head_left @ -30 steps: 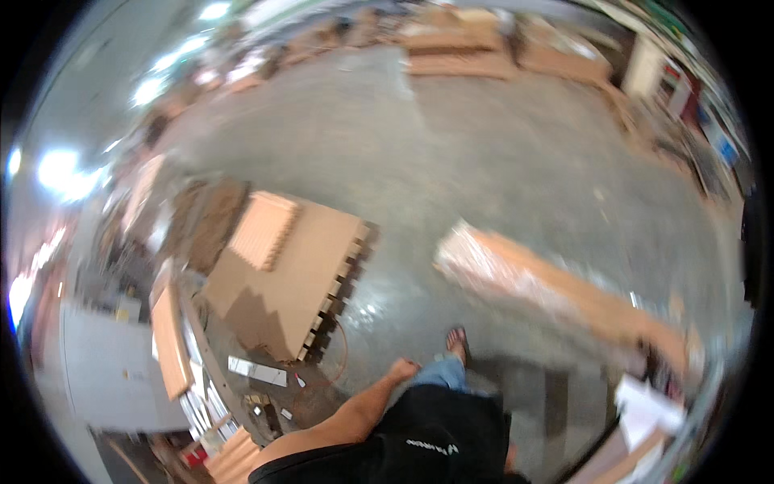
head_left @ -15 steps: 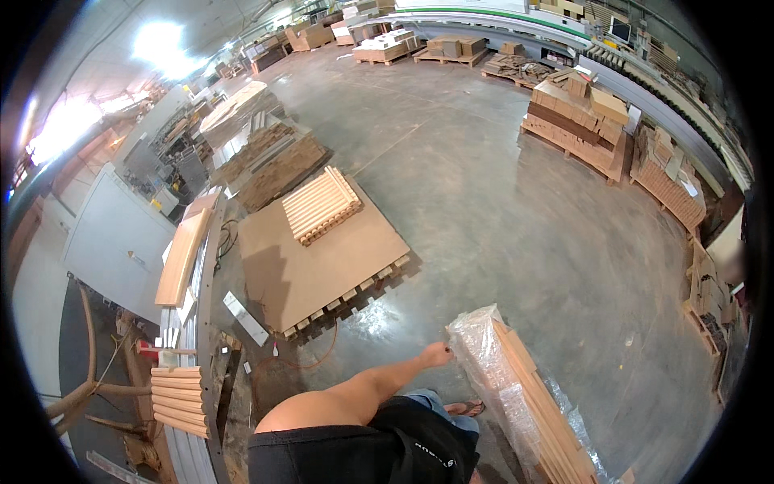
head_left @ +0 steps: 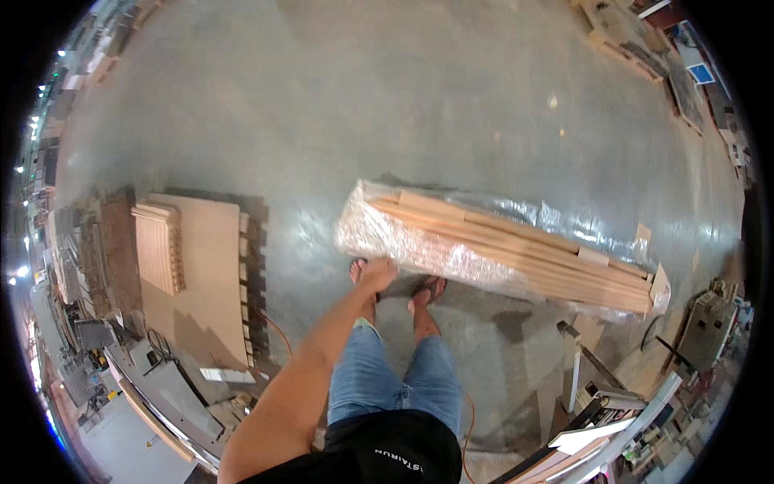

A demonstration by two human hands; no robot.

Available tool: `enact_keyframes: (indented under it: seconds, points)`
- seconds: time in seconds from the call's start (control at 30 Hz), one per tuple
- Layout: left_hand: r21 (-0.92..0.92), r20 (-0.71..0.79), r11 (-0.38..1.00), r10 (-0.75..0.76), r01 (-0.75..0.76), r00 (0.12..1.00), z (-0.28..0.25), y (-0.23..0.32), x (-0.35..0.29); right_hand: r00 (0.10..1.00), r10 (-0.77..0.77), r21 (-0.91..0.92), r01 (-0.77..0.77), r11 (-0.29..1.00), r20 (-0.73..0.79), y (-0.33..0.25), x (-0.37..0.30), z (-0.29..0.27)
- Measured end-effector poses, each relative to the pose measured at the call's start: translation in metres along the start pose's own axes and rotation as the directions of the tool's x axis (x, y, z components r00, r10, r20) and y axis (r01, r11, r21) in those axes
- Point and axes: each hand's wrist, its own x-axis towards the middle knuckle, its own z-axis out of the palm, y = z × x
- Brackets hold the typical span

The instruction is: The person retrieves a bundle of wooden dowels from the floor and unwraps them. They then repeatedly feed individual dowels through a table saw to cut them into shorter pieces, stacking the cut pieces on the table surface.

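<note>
A long bundle of pale wooden strips [head_left: 516,250] lies on the floor in front of my feet. Clear plastic wrap [head_left: 379,230] covers its left end and runs along both long sides. The strips show through an uncovered stretch on top, with small cardboard pieces [head_left: 594,256] among them. My left hand [head_left: 379,274] is closed beside the wrap's near edge, close to the left end. Whatever its fingers hold, if anything, is too small or hidden to make out. My right hand is outside the view.
To the left, a stack of rounded wooden pieces [head_left: 159,248] rests on a large board [head_left: 211,282] over a pallet. An orange cord [head_left: 278,332] trails on the floor near my legs. A cluttered bench [head_left: 597,436] stands at the lower right.
My view has swung down and to the right, so the whole bundle now shows. My left hand stays closed near the wrapped left end.
</note>
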Motion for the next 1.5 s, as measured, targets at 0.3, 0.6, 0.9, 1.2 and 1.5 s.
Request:
enact_keyframes:
  seconds: [0.3,0.6,0.9,1.2,1.5]
  points:
    - [0.37,-0.1,0.917,0.199,-0.149,0.975,-0.014,-0.027,0.241,0.866,0.153,0.692,0.262,0.672,-0.476,0.094,0.242,0.127]
    - [0.708,-0.084,0.692,0.281,-0.141,0.956,-0.049,-0.12,0.279,0.839,-0.013,0.725,0.478,0.496,-0.545,0.141,0.293,0.138]
    - [0.833,0.036,0.514,0.319,-0.205,0.947,-0.05,-0.135,0.279,0.854,0.021,0.713,0.42,0.562,-0.52,0.088,0.264,0.118]
    - [0.735,-0.039,0.64,0.37,-0.224,0.928,-0.037,-0.116,0.291,0.83,0.087,0.711,0.411,0.571,-0.55,0.026,0.256,0.089]
    - [0.756,-0.112,0.645,0.295,-0.111,0.949,-0.026,-0.12,0.299,0.841,0.067,0.692,0.393,0.605,-0.537,0.012,0.238,0.078]
